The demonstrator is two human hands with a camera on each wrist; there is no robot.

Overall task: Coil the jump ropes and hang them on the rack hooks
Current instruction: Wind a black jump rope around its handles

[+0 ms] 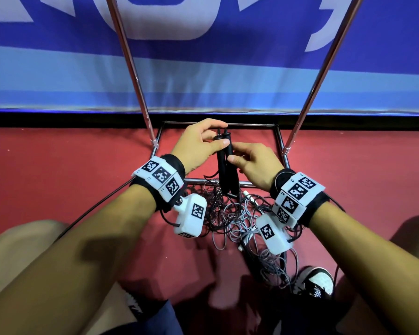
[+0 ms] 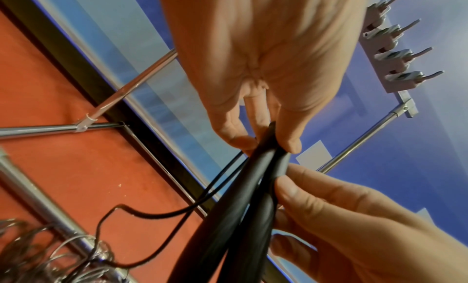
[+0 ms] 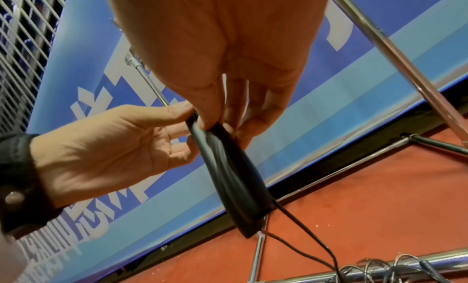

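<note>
Hands meet at frame centre: the left hand (image 1: 198,143) pinches the top of two black jump-rope handles (image 1: 224,163) held side by side, while the right hand (image 1: 254,163) pinches them lower down. Tangled ropes (image 1: 230,213) lie below on the red floor (image 1: 70,165), against the rack base (image 1: 279,143).

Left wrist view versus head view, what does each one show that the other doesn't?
Only the left wrist view shows the rack hooks up on the bar. Only the head view shows the tangled rope pile on the red floor and a shoe. Both show the left hand and right hand pinching the two black handles together.
</note>
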